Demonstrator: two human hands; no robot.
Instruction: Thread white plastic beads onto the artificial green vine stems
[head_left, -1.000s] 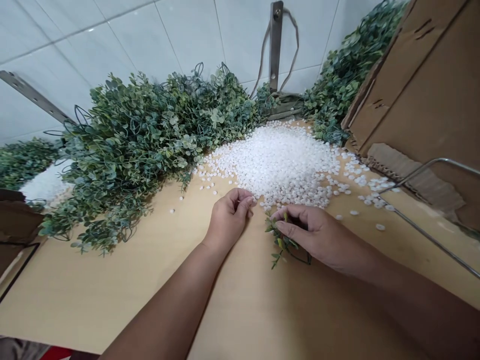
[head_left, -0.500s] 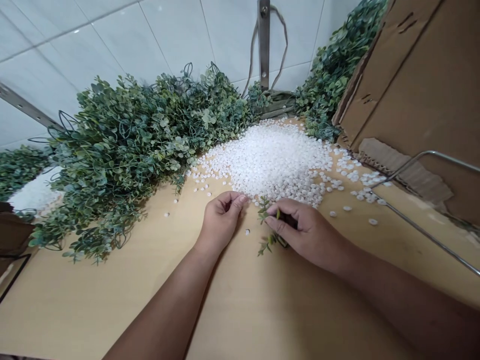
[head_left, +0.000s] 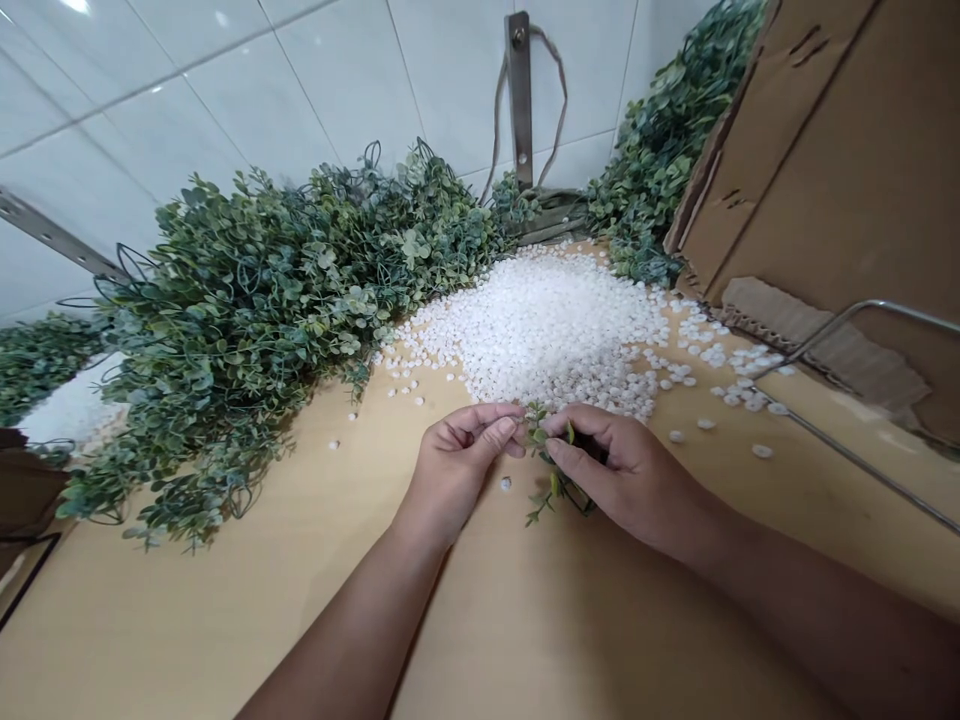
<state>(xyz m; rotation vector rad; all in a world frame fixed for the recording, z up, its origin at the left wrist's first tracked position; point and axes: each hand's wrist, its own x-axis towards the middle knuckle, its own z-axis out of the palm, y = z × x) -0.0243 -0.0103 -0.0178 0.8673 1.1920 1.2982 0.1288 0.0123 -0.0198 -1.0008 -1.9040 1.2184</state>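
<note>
My right hand (head_left: 615, 465) is closed on a small green sprig (head_left: 555, 485), whose leaves stick out to the left of the fingertips and below them. My left hand (head_left: 461, 460) is pinched, its thumb and forefinger tips right beside the sprig's upper leaves; whatever lies between those fingertips is too small to make out. Just beyond both hands spreads a heap of small white pieces (head_left: 555, 320). One loose white piece (head_left: 505, 483) lies on the table below the left fingertips.
A large pile of green foliage (head_left: 262, 290) fills the table's back left. More foliage (head_left: 660, 150) stands at the back right, beside a cardboard box (head_left: 840, 170). A bent metal rod (head_left: 862, 465) reaches in from the right. Behind is a tiled wall (head_left: 337, 80).
My left hand has moved right, up to the sprig, narrowing the gap between my hands. My right hand and the sprig have shifted slightly right and lower in view.
</note>
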